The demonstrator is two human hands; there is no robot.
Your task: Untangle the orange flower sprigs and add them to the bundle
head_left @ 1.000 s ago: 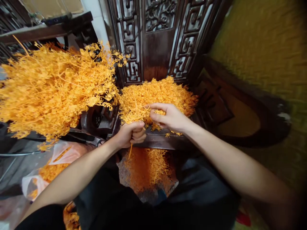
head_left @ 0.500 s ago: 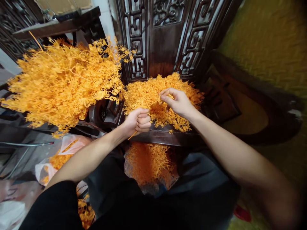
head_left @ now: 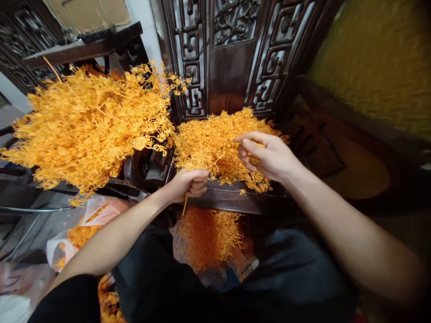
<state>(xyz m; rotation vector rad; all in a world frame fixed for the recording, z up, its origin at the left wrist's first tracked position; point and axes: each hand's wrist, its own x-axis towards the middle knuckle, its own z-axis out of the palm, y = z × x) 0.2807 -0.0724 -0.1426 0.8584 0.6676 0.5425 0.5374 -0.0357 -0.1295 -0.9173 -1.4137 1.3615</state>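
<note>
My left hand (head_left: pixel 189 184) is closed in a fist around the thin stem of an orange artificial flower sprig (head_left: pixel 201 159). The stem's end pokes out below the fist, and its fine branches spread above the thumb. To the right, my right hand (head_left: pixel 269 157) has its index finger stretched out and its other fingers loosely curled, apart from the thumb. Orange shows between those fingers; whether it is the heap behind or a loose bit, I cannot tell. Both hands are over the near side of a heap of orange artificial sprigs (head_left: pixel 218 132) on a dark wooden seat (head_left: pixel 232 199).
A larger bunch of orange sprigs (head_left: pixel 87 125) stands at the left. Below it lies a plastic bag (head_left: pixel 101 208) with more orange pieces. Between my legs is a clear bag (head_left: pixel 208 242) of orange sprigs. A carved wooden backrest (head_left: pixel 230 76) rises behind the seat.
My right hand has moved away from the sprig, to the right and slightly down, and its pinch has loosened. My left hand has shifted slightly left and down, still gripping the stem.
</note>
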